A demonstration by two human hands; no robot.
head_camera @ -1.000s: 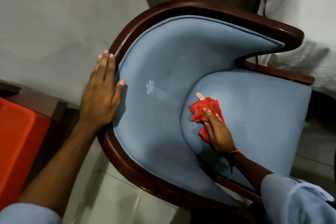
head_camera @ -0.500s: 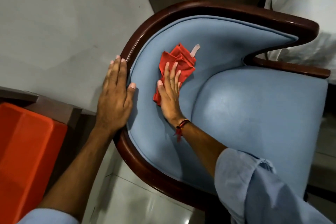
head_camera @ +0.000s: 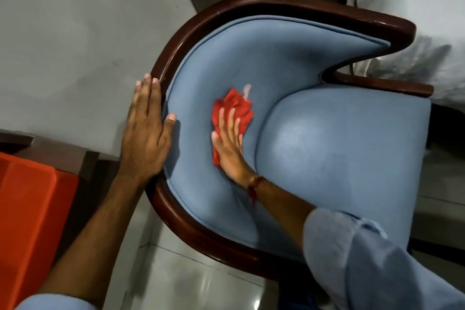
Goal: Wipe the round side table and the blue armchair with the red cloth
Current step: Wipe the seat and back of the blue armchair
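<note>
Red cloth (head_camera: 232, 111) has slid lower down the blue armchair (head_camera: 339, 158) backrest under flat, spread right-hand fingers (head_camera: 227, 124).

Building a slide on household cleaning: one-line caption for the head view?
Right hand presses red cloth against blue armchair backrest; left hand braces its wooden rim.

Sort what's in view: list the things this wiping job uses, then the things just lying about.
In use:
red cloth, pressed flat under the right hand
blue armchair, steadied at its wooden rim by the left hand

Lying about:
orange bin
white bedding
dark wooden ledge
</note>
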